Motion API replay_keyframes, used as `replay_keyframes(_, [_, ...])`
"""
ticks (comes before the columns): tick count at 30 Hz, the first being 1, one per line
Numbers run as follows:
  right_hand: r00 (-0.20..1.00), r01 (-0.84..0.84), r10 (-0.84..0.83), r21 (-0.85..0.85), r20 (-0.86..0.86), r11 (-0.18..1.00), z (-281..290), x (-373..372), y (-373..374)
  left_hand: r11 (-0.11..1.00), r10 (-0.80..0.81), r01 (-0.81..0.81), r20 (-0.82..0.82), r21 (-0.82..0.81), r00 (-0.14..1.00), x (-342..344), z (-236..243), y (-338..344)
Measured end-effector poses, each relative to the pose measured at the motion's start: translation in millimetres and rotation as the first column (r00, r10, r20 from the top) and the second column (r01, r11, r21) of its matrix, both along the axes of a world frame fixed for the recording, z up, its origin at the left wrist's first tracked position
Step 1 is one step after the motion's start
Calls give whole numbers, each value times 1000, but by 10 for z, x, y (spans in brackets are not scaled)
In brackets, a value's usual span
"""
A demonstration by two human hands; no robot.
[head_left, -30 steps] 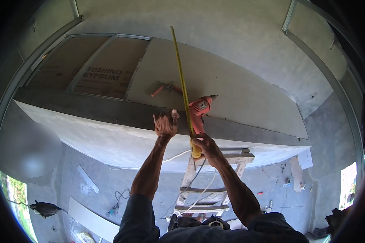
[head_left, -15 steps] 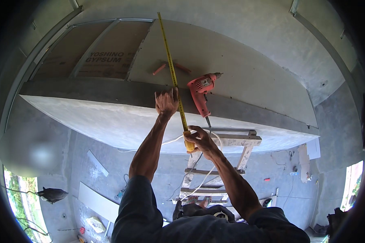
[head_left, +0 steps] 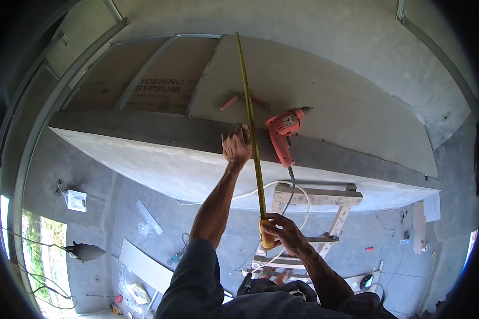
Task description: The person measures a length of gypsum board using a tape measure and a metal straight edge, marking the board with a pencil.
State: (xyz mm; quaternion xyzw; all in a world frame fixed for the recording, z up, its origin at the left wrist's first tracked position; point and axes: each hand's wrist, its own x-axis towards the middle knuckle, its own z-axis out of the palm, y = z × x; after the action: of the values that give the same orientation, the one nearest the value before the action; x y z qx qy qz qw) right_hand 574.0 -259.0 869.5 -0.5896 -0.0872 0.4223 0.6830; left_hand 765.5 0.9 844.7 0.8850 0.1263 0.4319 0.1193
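My right hand (head_left: 288, 234) grips the yellow case of a tape measure (head_left: 267, 234) in front of the ledge. Its yellow blade (head_left: 256, 165) runs out long and straight, across the ledge and over the grey board surface (head_left: 324, 101). Beside the blade, my left hand (head_left: 237, 146) rests at the ledge's edge with its fingers curled in; what they hold, if anything, is hidden. To the right of the blade a red power drill (head_left: 287, 133) lies on its side, its bit pointing away right. A tool with two red handles (head_left: 230, 102) lies partly under the blade.
A wooden ladder (head_left: 319, 195) leans below the ledge (head_left: 170, 135). A white cable (head_left: 306, 204) loops by the drill's cord. Open metal framing (head_left: 146, 72) with brown board behind lies at the far left. Board offcuts (head_left: 143, 263) are on the floor below.
My right hand has drawn the tape case back toward me, so more blade shows between my hands. My left hand stays at the ledge. The whole view has shifted slightly.
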Motion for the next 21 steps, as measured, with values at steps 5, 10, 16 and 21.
replay_keyframes(5, [995,12,-4,78,-98,997,480,252,144,999,-24,21,-104,-32,994,-117,170,-84])
replay_keyframes(10, [999,4,-2,60,-38,998,802,605,629,996,-48,51,-43,75,998,-153,91,-146])
replay_keyframes(16, [997,-9,20,146,-81,989,697,1007,1418,997,-58,57,26,48,998,-54,-18,-266])
replay_keyframes(21, [994,-13,27,127,-105,992,805,1009,1935,991,-97,94,23,96,995,-173,218,-186])
